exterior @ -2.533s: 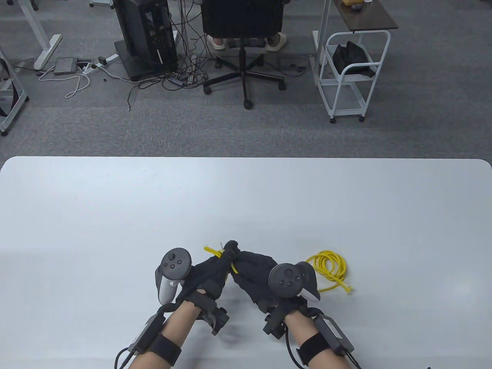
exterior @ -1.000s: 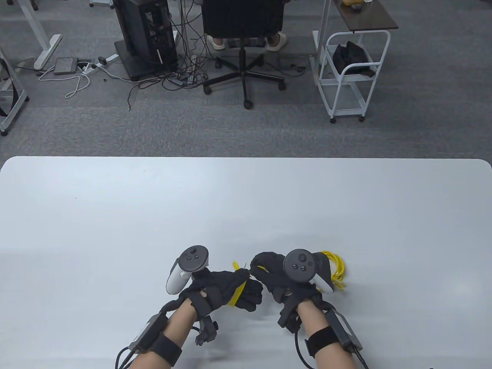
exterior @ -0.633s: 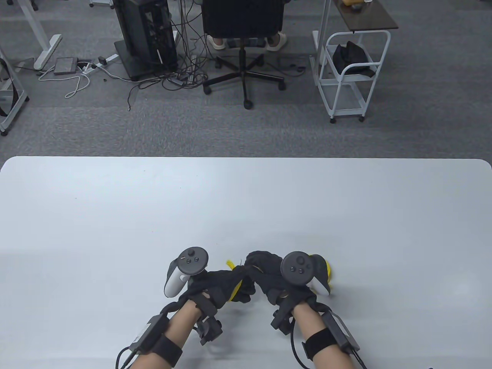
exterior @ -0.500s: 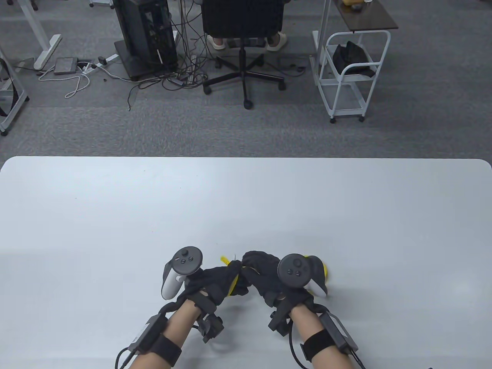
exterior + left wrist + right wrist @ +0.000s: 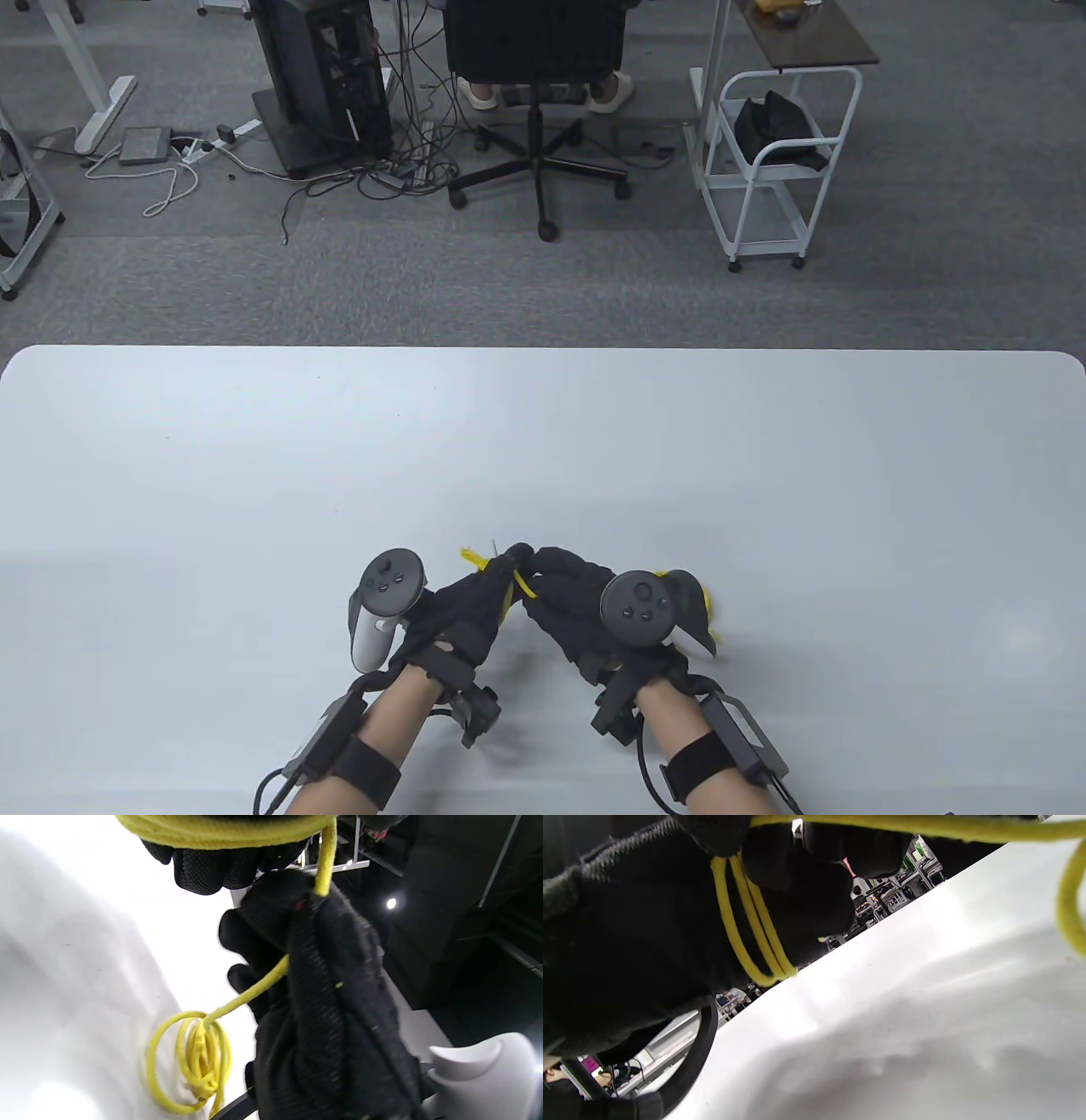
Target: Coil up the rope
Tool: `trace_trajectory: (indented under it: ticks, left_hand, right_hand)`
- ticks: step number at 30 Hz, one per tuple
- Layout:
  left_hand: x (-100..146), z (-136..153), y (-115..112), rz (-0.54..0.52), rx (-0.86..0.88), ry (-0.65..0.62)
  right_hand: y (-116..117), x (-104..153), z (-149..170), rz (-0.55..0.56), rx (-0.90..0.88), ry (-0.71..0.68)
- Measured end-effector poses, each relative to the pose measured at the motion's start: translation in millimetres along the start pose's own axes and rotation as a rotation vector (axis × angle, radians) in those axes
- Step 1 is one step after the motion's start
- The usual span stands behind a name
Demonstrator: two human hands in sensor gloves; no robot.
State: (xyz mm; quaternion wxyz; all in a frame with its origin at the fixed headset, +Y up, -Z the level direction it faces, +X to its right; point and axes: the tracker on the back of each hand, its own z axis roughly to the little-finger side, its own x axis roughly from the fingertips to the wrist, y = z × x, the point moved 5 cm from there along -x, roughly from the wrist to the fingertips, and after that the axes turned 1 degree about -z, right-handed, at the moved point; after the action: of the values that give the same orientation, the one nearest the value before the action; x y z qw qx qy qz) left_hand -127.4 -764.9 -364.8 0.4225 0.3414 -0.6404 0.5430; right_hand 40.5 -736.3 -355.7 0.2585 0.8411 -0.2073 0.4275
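A yellow rope (image 5: 519,586) runs between both gloved hands near the table's front edge. My left hand (image 5: 475,607) has several turns of the rope (image 5: 751,929) wound around it, and a short frayed end (image 5: 472,557) sticks out past its fingertips. My right hand (image 5: 564,598) grips the strand (image 5: 323,861) just beside the left fingers. The loose remainder lies in small loops on the table (image 5: 191,1060), mostly hidden behind the right hand's tracker in the table view (image 5: 706,604).
The white table (image 5: 543,441) stretches wide beyond the hands. Past its far edge are an office chair (image 5: 536,93), a white cart (image 5: 768,170) and cables on the floor.
Both hands have shifted left and slightly away, staying joined at the rope. The left hand has turned over; the loose loops have been drawn under the right hand.
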Motion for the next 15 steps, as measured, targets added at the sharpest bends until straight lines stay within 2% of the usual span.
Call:
trace_trajectory:
  ticks: [7, 15]
  left_hand:
    - [0.8, -1.4, 6.1, -0.012, 0.114, -0.062]
    - [-0.5, -6.1, 0.3, 0.07, 0.323, -0.122]
  right_hand:
    - [8.6, -2.1, -4.8, -0.045, 0.0, -0.021]
    - [22.3, -4.6, -2.8, -0.167, -0.007, -0.018]
